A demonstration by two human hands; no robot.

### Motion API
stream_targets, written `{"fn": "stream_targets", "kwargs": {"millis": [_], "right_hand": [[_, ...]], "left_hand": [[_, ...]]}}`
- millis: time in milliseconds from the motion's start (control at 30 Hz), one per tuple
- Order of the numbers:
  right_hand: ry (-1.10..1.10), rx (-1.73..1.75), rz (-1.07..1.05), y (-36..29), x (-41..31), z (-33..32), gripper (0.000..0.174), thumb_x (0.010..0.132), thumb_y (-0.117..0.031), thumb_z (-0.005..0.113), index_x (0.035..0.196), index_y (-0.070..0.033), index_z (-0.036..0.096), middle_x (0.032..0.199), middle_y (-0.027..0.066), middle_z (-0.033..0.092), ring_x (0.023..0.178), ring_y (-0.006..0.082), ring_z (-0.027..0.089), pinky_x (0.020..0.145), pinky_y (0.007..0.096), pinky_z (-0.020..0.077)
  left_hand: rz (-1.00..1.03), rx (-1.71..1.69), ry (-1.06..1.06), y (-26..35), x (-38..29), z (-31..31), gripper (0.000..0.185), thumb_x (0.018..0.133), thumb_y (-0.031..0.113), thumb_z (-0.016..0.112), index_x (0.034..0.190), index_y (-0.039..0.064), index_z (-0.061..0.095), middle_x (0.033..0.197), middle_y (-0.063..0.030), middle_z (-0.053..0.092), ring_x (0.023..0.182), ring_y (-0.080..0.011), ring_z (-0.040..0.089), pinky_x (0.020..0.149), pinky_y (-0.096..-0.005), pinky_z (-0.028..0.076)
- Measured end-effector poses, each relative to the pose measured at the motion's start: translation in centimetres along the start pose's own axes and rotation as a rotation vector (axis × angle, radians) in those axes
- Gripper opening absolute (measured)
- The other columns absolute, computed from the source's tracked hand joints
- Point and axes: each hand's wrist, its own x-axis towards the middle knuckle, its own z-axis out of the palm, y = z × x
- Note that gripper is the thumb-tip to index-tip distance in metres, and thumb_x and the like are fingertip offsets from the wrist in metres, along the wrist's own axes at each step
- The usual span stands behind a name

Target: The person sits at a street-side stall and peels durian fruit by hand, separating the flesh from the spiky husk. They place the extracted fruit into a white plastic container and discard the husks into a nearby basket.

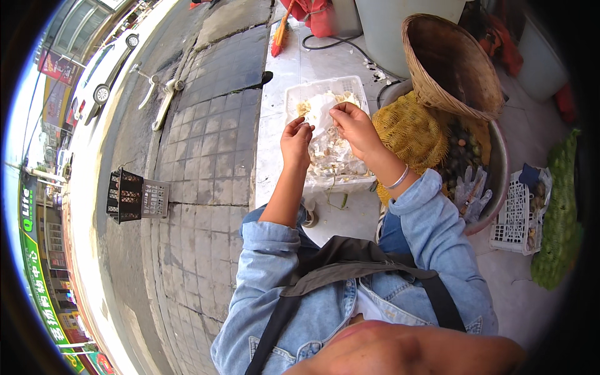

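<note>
Over the white plastic basket (324, 84), my left hand (298, 136) has its thumb and fingertips close together; whether they grip anything is unclear. My right hand (351, 123) pinches the edge of a thin translucent plastic bag (320, 111), which hangs between the two hands. Pale peelings or scraps (304, 107) and crumpled plastic lie in the basket under them. A thin green stem (344, 200) hangs by the basket's near edge. Right of it, a yellow mesh sack (410, 129) and dark roundish items (461, 152) fill a large metal basin (500, 173).
A wicker basket (452, 70) leans on the basin's far rim; clear plastic gloves (471, 192) lie at its near side. Further right are a white crate (511, 220) and a green mesh sack (558, 211). A black crate (125, 196) stands left on the pavement, near the road.
</note>
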Motion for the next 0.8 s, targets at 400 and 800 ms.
{"fn": "stream_targets", "kwargs": {"millis": [400, 800], "right_hand": [[-0.186, 0.028, -0.041, 3.4, 2.3, -1.9, 0.017, 0.083, -0.012, 0.033, 0.084, -0.006, 0.05, 0.068, 0.0048, 0.052, 0.047, 0.0079, 0.036, 0.045, 0.0208, 0.0303], [-0.247, -0.089, -0.178, 3.5, 2.2, -1.8, 0.016, 0.089, -0.014, 0.04, 0.084, -0.005, 0.052, 0.069, -0.0026, 0.046, 0.062, 0.0042, 0.041, 0.054, 0.0179, 0.0348]], "left_hand": [[0.182, 0.421, -0.298, 0.7, -1.9, 1.2, 0.028, 0.082, 0.006, 0.053, 0.108, -0.004, 0.05, 0.105, -0.0105, 0.055, 0.099, -0.0161, 0.052, 0.085, -0.0263, 0.039], [0.279, 0.427, -0.308, 1.6, -3.6, 2.6, 0.03, 0.077, 0.011, 0.063, 0.102, -0.002, 0.054, 0.089, -0.0069, 0.06, 0.08, -0.0114, 0.056, 0.069, -0.0229, 0.047]]}}
